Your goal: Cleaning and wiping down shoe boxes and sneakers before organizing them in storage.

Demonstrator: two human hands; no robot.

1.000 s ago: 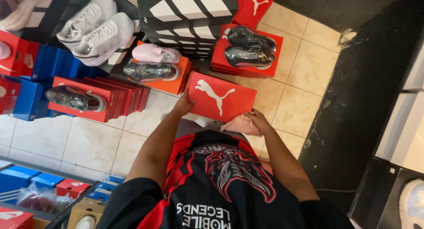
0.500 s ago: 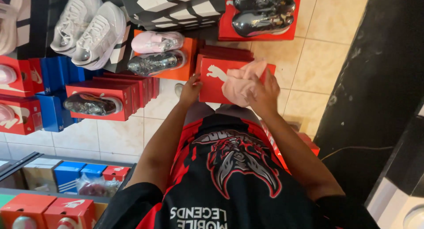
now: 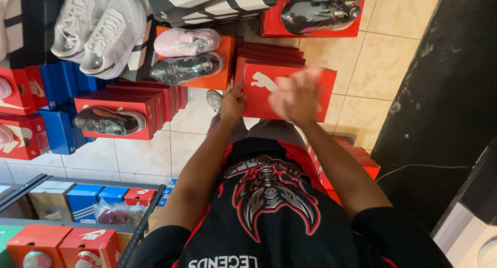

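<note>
I hold a red shoebox [image 3: 327, 88] with a white animal logo in front of my waist, above a stack of red box lids [image 3: 270, 53] on the tiled floor. My left hand [image 3: 231, 103] grips the box's left edge. My right hand [image 3: 297, 94] lies over the lid and is blurred by motion, so its grip is unclear. My black and red shirt fills the lower frame.
Pink [image 3: 189, 40] and silver [image 3: 184, 69] shoes lie on an orange box. White sneakers [image 3: 103, 30] sit upper left, dark shiny shoes [image 3: 321, 9] on a red box at top. Red and blue boxes [image 3: 57, 128] line the left; a shelf [image 3: 77, 201] is lower left, a black wall [image 3: 440, 92] right.
The red box has come closer to my body and lower over the stack. My right hand has moved from the box's near edge onto the lid. The view has tilted downward.
</note>
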